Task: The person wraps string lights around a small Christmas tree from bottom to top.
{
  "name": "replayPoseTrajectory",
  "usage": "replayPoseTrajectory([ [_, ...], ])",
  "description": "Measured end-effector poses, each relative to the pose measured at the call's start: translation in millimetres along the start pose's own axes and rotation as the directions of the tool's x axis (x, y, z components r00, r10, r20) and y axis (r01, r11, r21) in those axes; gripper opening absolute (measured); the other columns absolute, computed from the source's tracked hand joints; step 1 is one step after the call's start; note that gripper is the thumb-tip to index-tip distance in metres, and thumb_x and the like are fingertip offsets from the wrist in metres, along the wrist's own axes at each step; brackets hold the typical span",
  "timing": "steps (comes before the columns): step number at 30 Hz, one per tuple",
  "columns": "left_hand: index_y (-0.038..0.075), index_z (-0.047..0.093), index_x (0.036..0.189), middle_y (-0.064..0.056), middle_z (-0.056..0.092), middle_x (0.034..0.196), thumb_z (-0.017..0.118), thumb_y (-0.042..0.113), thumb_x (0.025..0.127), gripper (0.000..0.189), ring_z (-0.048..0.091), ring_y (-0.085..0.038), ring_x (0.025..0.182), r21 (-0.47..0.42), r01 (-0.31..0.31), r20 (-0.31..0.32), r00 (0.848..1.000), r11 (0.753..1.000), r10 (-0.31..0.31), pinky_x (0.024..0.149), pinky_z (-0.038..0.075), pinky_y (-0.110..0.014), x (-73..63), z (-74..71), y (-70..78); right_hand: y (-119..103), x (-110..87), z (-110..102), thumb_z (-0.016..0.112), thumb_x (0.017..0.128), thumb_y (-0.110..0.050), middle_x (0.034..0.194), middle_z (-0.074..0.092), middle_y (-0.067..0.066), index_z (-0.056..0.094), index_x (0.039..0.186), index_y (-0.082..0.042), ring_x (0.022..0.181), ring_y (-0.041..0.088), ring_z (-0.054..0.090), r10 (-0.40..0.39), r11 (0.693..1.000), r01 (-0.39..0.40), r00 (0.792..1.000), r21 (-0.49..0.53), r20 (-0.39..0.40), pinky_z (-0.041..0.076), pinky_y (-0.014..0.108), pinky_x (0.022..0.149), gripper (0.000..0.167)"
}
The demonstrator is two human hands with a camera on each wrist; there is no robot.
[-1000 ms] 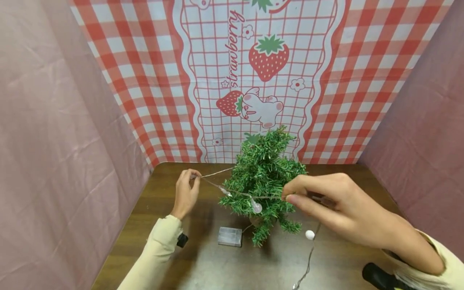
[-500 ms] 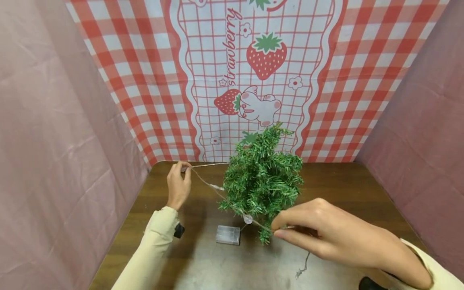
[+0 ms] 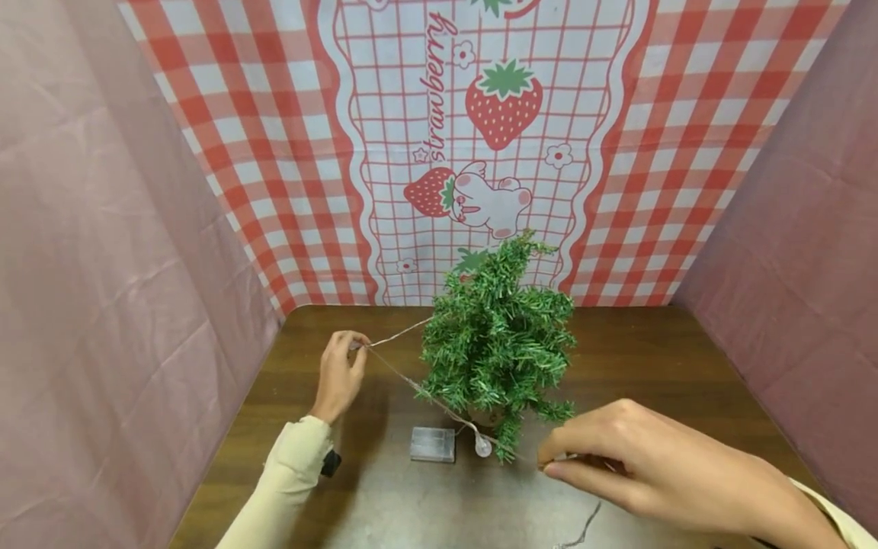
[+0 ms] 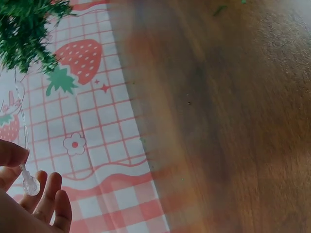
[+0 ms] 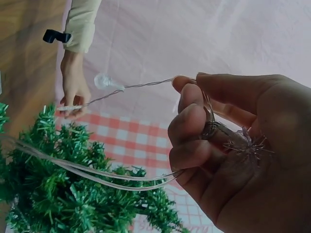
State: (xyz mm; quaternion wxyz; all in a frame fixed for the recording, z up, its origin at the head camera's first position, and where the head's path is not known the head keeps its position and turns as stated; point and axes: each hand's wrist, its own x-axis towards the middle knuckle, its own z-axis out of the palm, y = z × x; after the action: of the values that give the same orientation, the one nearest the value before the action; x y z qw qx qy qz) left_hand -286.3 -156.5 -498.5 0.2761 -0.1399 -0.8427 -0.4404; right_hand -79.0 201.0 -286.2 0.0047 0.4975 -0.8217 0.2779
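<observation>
A small green artificial Christmas tree (image 3: 497, 343) stands on the table, a string of clear fairy lights running behind and in front of it. To its left, my left hand (image 3: 339, 377) pinches the wire beside a clear bulb (image 4: 31, 186). My right hand (image 3: 638, 465), in front and to the right, pinches the string between thumb and index finger. More wire (image 5: 141, 187) passes through its curled fingers, and a spiky clear cluster (image 5: 249, 145) shows at the palm. Between the hands, the wire slants low past the tree's base with a round bulb (image 3: 483, 444) on it.
A clear battery box (image 3: 433, 444) lies on the brown wooden table (image 3: 384, 503), left of the tree's base. A loose wire end (image 3: 588, 526) trails below my right hand. Behind stands a red-checked strawberry cloth (image 3: 480, 137), with pink curtains (image 3: 137, 267) at both sides.
My right hand has come down and toward the front, lowering the wire from mid-tree to the base. My left hand went left and back, then slightly forward, still pinching the wire.
</observation>
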Motion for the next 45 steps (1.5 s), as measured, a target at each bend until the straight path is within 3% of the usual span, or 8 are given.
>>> replayPoseTrajectory([
  [5,0.005,0.068,0.094,-0.015,0.062,0.102,0.067,-0.004,0.088,0.011,0.061,-0.033,0.093,0.13,-0.086,0.031,0.996,0.988,0.082,0.083,0.048,-0.046,-2.1,4.1,-1.5,2,-8.1,1,0.058,0.102,-0.015,0.101,0.064,-0.024,0.063,0.114,-0.036,0.082,-0.007,0.06,0.072,0.996,-0.075,0.996,0.051,0.044,0.048,0.01,0.071,0.025],
  [11,0.004,0.067,0.088,-0.015,0.064,0.091,0.069,-0.004,0.082,0.01,0.06,-0.036,0.082,0.375,-0.263,0.02,0.961,0.889,0.276,0.066,0.047,-0.049,-0.6,11.9,-4.8,8,-11.3,8,0.057,0.102,-0.014,0.098,0.062,-0.025,0.062,0.114,-0.036,0.078,-0.01,0.055,0.048,0.999,-0.048,0.999,-0.012,0.013,0.045,0.007,0.068,0.025],
  [14,0.002,0.067,0.088,-0.015,0.063,0.088,0.069,-0.005,0.081,0.01,0.059,-0.036,0.079,0.411,-0.258,-0.003,0.959,0.874,0.285,0.065,0.047,-0.048,6.1,16.1,-4.8,9,-10.0,12,0.058,0.102,-0.016,0.099,0.063,-0.025,0.062,0.115,-0.035,0.079,-0.011,0.056,0.063,0.997,-0.064,0.998,-0.038,-0.015,0.045,0.007,0.068,0.024],
  [18,0.0,0.067,0.091,-0.017,0.063,0.09,0.069,-0.004,0.082,0.01,0.059,-0.037,0.082,0.462,-0.255,0.032,0.962,0.849,0.271,0.068,0.047,-0.048,14.0,21.2,-6.7,12,-6.7,17,0.06,0.1,-0.011,0.108,0.066,-0.02,0.064,0.12,-0.031,0.089,-0.007,0.062,0.045,0.998,-0.049,0.995,-0.046,-0.091,0.047,0.008,0.071,0.029],
  [25,-0.001,0.066,0.092,-0.018,0.062,0.085,0.068,-0.004,0.083,0.01,0.058,-0.038,0.079,0.471,-0.195,-0.06,0.966,0.86,0.252,0.064,0.045,-0.049,20.8,22.9,-13.6,23,3.0,29,0.063,0.097,-0.005,0.107,0.067,-0.016,0.065,0.121,-0.025,0.083,-0.007,0.059,-0.012,0.993,-0.014,0.977,-0.12,-0.211,0.045,0.008,0.071,0.031],
  [33,0.003,0.068,0.088,-0.015,0.065,0.086,0.067,-0.001,0.084,0.006,0.06,-0.037,0.08,0.458,-0.232,0.065,0.971,0.858,0.228,0.066,0.045,-0.047,-4.5,23.3,-22.5,26,-8.3,32,0.065,0.097,-0.011,0.091,0.06,-0.024,0.064,0.105,-0.033,0.071,-0.011,0.053,0.064,0.986,-0.095,0.973,-0.134,-0.22,0.041,0.005,0.063,0.023],
  [37,0.004,0.068,0.087,-0.012,0.065,0.083,0.069,0.0,0.083,0.006,0.06,-0.034,0.077,0.427,-0.287,0.092,0.957,0.857,0.275,0.065,0.045,-0.047,-12.0,25.4,-15.7,23,-24.5,24,0.069,0.093,-0.005,0.085,0.057,-0.025,0.061,0.102,-0.034,0.065,-0.009,0.049,0.091,0.986,-0.126,0.955,-0.109,-0.282,0.04,0.006,0.058,0.031],
  [45,0.006,0.069,0.088,-0.007,0.065,0.08,0.071,-0.001,0.084,0.008,0.06,-0.029,0.072,0.353,-0.371,0.089,0.927,0.859,0.364,0.064,0.044,-0.042,-10.6,25.5,12.1,13,-55.2,5,0.074,0.081,0.011,0.081,0.058,-0.021,0.063,0.096,-0.03,0.061,-0.006,0.047,0.163,0.967,-0.229,0.891,-0.11,-0.424,0.04,0.01,0.053,0.045],
])
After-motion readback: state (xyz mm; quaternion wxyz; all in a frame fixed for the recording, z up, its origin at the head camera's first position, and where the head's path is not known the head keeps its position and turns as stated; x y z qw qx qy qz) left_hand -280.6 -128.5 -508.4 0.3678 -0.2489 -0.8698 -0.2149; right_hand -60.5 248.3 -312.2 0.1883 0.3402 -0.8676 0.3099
